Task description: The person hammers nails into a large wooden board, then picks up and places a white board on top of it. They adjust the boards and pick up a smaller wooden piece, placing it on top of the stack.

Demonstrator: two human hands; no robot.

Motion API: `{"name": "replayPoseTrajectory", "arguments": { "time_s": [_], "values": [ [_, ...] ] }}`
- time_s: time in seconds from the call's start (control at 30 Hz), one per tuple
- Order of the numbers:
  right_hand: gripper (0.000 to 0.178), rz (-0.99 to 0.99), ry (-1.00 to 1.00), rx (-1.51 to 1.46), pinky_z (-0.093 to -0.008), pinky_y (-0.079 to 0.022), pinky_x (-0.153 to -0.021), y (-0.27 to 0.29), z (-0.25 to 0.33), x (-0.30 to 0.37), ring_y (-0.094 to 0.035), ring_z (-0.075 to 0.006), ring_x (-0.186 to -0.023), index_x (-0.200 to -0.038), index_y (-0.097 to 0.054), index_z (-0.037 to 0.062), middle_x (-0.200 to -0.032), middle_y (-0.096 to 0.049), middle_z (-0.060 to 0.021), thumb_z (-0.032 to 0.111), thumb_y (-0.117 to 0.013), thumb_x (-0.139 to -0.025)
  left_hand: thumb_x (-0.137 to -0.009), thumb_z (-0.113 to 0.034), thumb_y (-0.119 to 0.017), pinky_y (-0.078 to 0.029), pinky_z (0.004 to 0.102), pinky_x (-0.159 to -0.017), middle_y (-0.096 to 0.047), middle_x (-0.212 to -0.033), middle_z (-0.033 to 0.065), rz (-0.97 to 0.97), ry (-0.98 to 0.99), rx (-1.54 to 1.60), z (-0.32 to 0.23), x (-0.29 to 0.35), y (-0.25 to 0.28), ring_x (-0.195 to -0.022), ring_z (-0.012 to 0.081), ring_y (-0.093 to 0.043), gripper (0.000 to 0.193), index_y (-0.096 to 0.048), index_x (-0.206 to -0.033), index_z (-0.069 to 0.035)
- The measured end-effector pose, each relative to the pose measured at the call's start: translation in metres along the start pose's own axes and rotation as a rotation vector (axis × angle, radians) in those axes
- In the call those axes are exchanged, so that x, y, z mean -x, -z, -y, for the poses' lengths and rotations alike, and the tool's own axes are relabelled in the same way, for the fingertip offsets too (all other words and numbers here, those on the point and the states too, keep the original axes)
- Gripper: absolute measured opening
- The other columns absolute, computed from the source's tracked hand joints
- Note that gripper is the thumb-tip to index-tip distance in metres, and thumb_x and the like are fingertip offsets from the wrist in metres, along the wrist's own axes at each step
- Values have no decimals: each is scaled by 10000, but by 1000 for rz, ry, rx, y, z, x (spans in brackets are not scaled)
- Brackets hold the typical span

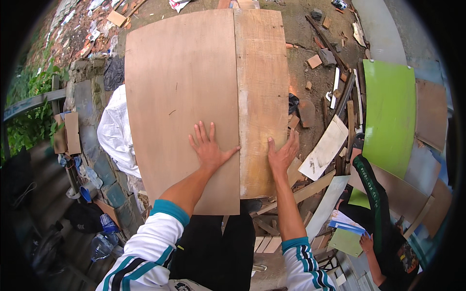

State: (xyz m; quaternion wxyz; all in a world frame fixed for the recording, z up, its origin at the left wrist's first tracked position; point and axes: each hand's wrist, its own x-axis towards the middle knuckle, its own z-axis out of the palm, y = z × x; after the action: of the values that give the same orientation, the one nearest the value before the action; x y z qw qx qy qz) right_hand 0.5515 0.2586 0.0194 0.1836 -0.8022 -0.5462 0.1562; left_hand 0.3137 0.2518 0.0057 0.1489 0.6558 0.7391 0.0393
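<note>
White cloth sleeves with teal and black stripes (141, 259) reach up from the lower edge; beyond them, the left hand (208, 149) lies flat and wide open on a large, thin, brown wooden sheet (179, 82), fingers spread, nothing grasped, the thumb tip at the sheet's right edge; just beside that edge runs a narrower, yellowish-tan wooden board (262, 82), its near end stopping short of the sheet's; the right hand (281, 159) rests open at this board's right edge, thumb apart from the extended fingers, though I cannot tell whether any fingertips hook around the edge; both panels sit centrally, in front of the person; left of the sheet bulges a white plastic sack (115, 131); well to the right stands a bright green rectangular panel (390, 116), near another person's dark-trousered leg (373, 186)
</note>
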Motion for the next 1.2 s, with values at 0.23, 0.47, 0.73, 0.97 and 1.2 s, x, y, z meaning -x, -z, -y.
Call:
{"name": "replayPoseTrajectory", "arguments": {
  "time_s": [0.23, 0.47, 0.73, 0.97, 1.2],
  "values": [
    [912, 495, 257, 247, -764, -97, -1133, -3, 41, 33, -40, -486, -1529, -1602, -289, 280, -1674, -101, -205, 549, -726, -847, -653, -837, -695, -50, 688, -1156, -135, -1639, 287, -43, -26, 12, -2, 2, -4, -1543, 428, -49, 1295, -243, -1582, -56],
    [924, 635, 287, 359, -795, -214, -1082, 6, 63, 37, -71, -488, -1526, -1598, -272, 347, -1689, -85, -160, 481, -765, -828, -657, -827, -705, -48, 682, -1162, -128, -1644, 273, -27, 2, 7, -3, 3, -1, -1544, 426, -47, 1282, -265, -1570, -43],
    [922, 597, 268, 392, -792, -233, -1083, 3, 64, 40, -77, -462, -1534, -1589, -274, 376, -1694, -84, -129, 503, -762, -818, -837, -674, -647, -77, 661, -1178, -208, -1652, 194, -38, -181, 48, -20, -27, -6, -1546, 383, -114, 969, -332, -1565, -117],
    [896, 622, 247, 414, -791, -203, -1096, -3, 67, 41, -65, -446, -1540, -1579, -297, 390, -1698, -80, -109, 520, -754, -819, -927, -579, -564, -135, 535, -1234, -259, -1643, 186, -125, -477, 57, -66, -111, -21, -1534, 351, -197, 833, -347, -1566, -91],
    [896, 590, 271, 293, -768, -125, -1142, 7, 49, 37, -75, -392, -1551, -1565, -306, 430, -1698, -126, -55, 548, -754, -798, -974, -571, -487, -108, 540, -1236, -212, -1646, 230, -64, -481, 44, -72, -107, -19, -1538, 373, -168, 815, -278, -1591, -82]
  ]
}}
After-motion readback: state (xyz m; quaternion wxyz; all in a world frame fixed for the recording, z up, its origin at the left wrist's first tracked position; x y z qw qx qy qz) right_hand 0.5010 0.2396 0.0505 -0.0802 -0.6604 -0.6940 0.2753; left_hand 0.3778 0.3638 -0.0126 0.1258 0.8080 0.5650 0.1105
